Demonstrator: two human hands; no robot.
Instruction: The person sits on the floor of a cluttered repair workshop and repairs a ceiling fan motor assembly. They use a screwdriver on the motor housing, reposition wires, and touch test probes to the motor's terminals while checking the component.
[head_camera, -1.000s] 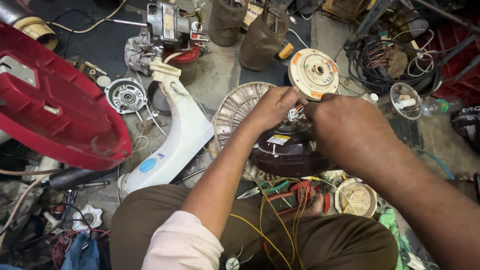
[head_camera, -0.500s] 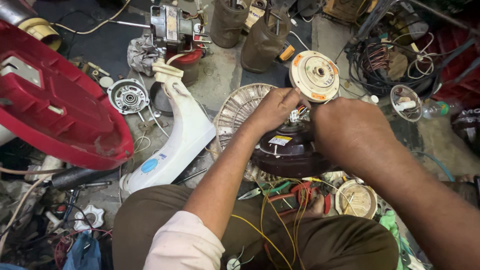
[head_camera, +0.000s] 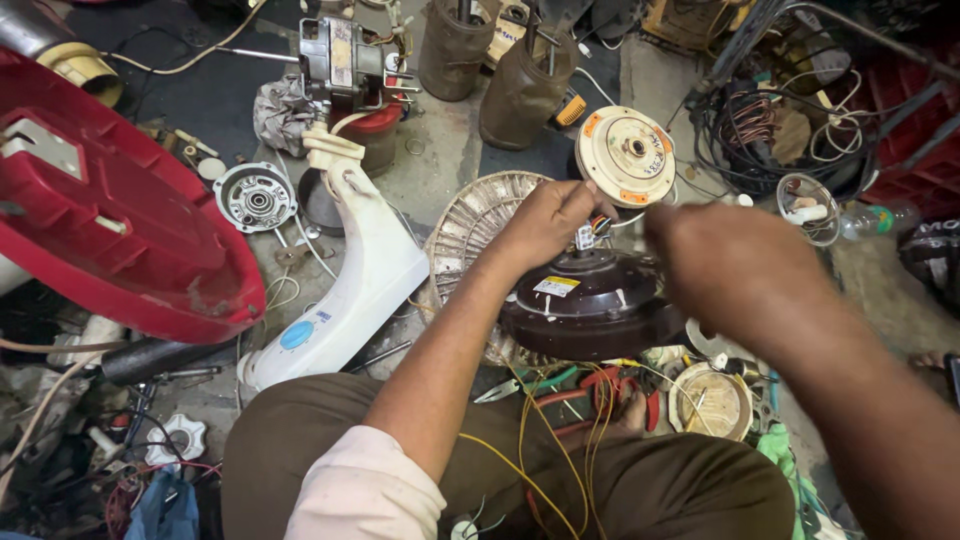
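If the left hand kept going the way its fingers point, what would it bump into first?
Probably the round cream motor cap. The left hand, pinching coloured wires above the dark fan motor, points up and right toward it, though depth is unclear.

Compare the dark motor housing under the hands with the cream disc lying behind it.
The dark housing is glossy brown-black; the cream disc is pale with orange tabs at its rim. The housing looks larger and domed, the disc smaller and flatter. The left hand grips wires at the top of the housing and the blurred right hand hovers over it; the disc lies untouched on the floor. Both are round with a central hub.
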